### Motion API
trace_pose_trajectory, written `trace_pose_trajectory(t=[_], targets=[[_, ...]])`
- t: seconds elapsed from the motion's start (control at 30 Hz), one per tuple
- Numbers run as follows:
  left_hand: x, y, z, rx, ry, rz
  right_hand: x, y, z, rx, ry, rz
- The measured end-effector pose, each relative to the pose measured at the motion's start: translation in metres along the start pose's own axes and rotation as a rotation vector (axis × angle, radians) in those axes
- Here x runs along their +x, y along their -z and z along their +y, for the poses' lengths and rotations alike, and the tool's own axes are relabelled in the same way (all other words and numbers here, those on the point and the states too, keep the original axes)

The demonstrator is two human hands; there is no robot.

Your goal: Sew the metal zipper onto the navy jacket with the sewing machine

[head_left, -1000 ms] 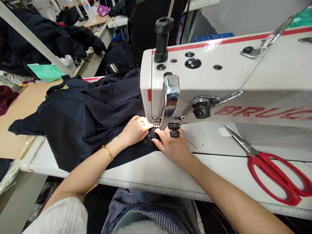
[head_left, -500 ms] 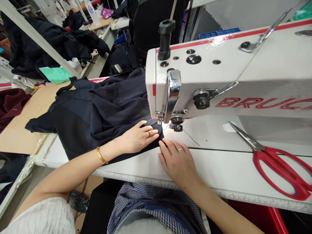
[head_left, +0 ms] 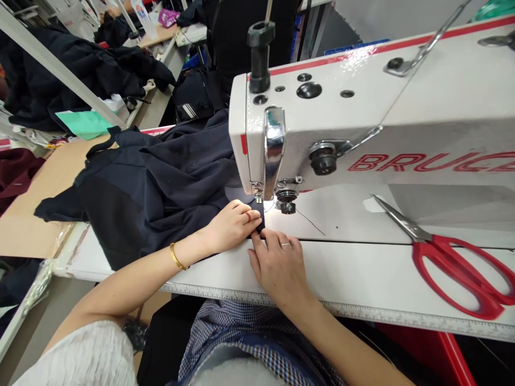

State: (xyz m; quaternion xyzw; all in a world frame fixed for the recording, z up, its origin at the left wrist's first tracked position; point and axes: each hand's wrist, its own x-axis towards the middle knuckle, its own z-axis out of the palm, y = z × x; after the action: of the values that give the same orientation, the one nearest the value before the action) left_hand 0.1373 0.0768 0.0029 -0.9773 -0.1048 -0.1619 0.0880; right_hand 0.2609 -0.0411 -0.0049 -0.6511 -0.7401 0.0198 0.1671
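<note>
A dark navy garment (head_left: 173, 177) lies bunched on the sewing machine table, and its right edge runs under the needle area of a white sewing machine (head_left: 354, 96). My left hand (head_left: 231, 228) rests on that edge just in front of the presser foot (head_left: 258, 200), its fingers closed together on the cloth. Close beside it, my right hand (head_left: 281, 268) has its fingertips bent onto the near corner of the same edge. The undersides of both hands are hidden. A loose dark thread (head_left: 310, 222) trails over the machine bed to the right.
Red-handled scissors (head_left: 462, 268) lie on the table at the right. A measuring tape strip (head_left: 225, 294) lines the front edge. Brown board (head_left: 36, 214) and maroon cloth (head_left: 18, 171) are at the left. Dark garments (head_left: 68, 69) are heaped behind, near a person in black (head_left: 249, 37).
My left hand has drawn in closer to the presser foot, its fingers more closed on the cloth edge. The right fingertips now meet it at the near corner. The view has shifted slightly.
</note>
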Motion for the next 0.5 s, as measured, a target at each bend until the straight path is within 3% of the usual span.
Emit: trace_pose_trajectory(t=[0.17,0.3,0.5], targets=[[0.003,0.003,-0.010,-0.030,-0.022,-0.066,0.005,-0.002,-0.004,-0.005,-0.021,-0.015],[0.005,0.004,-0.004,-0.007,0.015,-0.095,0.007,-0.001,-0.002,-0.012,-0.004,-0.012],[-0.007,-0.008,0.006,0.017,0.098,0.009,0.024,0.005,0.035,0.107,0.172,0.014]])
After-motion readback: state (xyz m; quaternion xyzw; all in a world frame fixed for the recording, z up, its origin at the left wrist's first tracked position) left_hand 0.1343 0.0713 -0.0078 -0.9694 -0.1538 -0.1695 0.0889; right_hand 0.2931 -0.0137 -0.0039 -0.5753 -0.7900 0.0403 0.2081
